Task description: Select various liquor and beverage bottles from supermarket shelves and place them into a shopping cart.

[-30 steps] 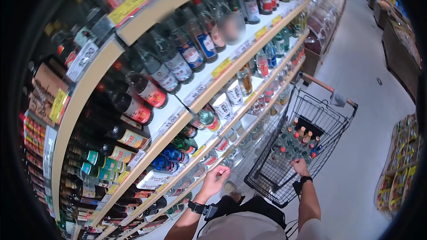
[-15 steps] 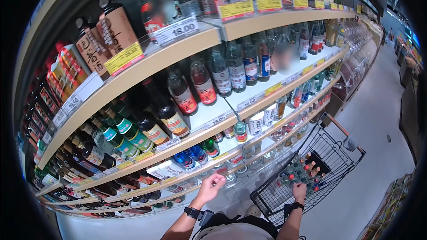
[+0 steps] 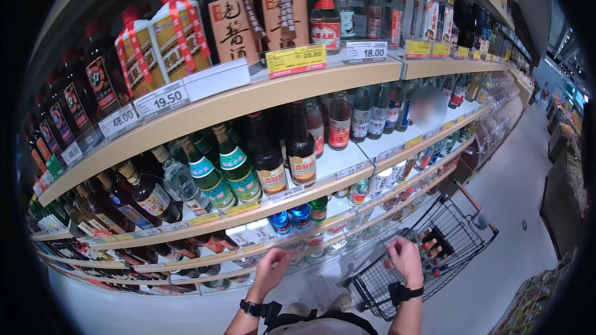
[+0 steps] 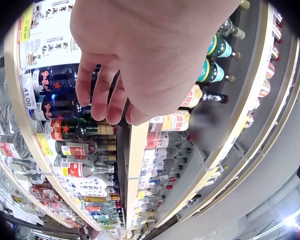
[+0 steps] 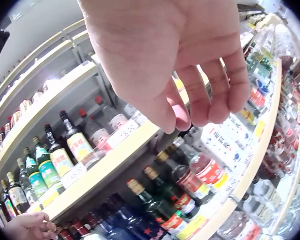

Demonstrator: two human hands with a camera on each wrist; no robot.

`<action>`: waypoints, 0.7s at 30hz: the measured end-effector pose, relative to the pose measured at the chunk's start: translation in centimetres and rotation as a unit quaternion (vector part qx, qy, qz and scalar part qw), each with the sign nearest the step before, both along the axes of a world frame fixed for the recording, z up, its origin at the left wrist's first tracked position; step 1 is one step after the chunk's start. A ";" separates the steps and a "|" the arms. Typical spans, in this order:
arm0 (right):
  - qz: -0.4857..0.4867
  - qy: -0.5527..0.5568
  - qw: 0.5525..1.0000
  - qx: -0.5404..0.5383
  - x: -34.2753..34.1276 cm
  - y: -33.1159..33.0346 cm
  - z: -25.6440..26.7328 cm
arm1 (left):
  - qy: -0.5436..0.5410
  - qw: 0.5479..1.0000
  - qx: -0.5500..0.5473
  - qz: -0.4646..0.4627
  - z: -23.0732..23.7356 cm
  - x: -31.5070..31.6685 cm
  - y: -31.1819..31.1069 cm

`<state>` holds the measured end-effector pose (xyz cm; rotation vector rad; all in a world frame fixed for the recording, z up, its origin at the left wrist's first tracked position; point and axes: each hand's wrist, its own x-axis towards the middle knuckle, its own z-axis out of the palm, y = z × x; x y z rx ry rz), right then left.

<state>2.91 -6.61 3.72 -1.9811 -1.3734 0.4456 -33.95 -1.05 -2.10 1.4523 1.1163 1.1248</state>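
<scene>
In the head view my left hand hovers before the lower shelves of bottles, its fingers loosely bent and holding nothing. The left wrist view shows its palm in front of blue bottles and a green bottle. My right hand, likewise loosely bent and without anything in it, is raised at the near side of the shopping cart and overlaps it. Several capped bottles stand in the cart. In the right wrist view, the right hand's fingers hang before shelved bottles.
Long shelves packed with liquor bottles and price tags curve along the front and left. Dark boxed-label bottles line the upper shelf. An aisle floor runs to the right, with a display stand beyond.
The head view has swung left along the shelves. My right hand has lifted away from the bottles in the cart and moved toward the shelves. The left hand still holds nothing.
</scene>
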 end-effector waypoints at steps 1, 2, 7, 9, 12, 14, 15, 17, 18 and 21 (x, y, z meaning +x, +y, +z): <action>0.028 -0.009 1.000 0.008 -1.3 0.2 0.4 | 0.001 1.000 0.001 0.008 0.1 -1.0 -0.1; 0.056 -0.016 0.998 0.016 -2.6 0.6 0.6 | 0.003 1.000 0.003 0.016 0.3 -2.0 -0.1; 0.153 -0.072 0.983 0.074 -7.0 2.2 2.8 | -0.019 0.999 0.032 0.023 0.9 -6.1 -0.3; 0.173 -0.075 0.980 0.065 -7.8 2.5 4.2 | -0.023 0.999 0.027 0.034 0.7 -7.2 -0.7; 0.208 -0.091 0.970 0.089 -8.1 4.1 5.8 | -0.030 0.996 0.068 0.048 1.3 -8.0 -0.7; 0.228 -0.114 0.963 0.093 -8.0 5.2 7.0 | -0.042 0.996 0.061 0.055 2.0 -8.2 -0.9; 0.237 -0.127 0.958 0.096 -7.8 6.0 7.9 | -0.049 0.995 0.059 0.058 2.4 -8.1 -0.8; 0.241 -0.124 0.956 0.110 -7.7 7.6 9.9 | -0.019 0.995 0.039 0.086 2.6 -8.3 -0.1; 0.244 -0.119 0.956 0.108 -7.6 8.5 10.9 | -0.004 0.995 0.029 0.098 2.7 -8.2 0.2; 0.250 -0.103 0.954 0.127 -7.5 11.1 14.1 | -0.033 0.986 0.123 0.105 6.3 -6.0 2.0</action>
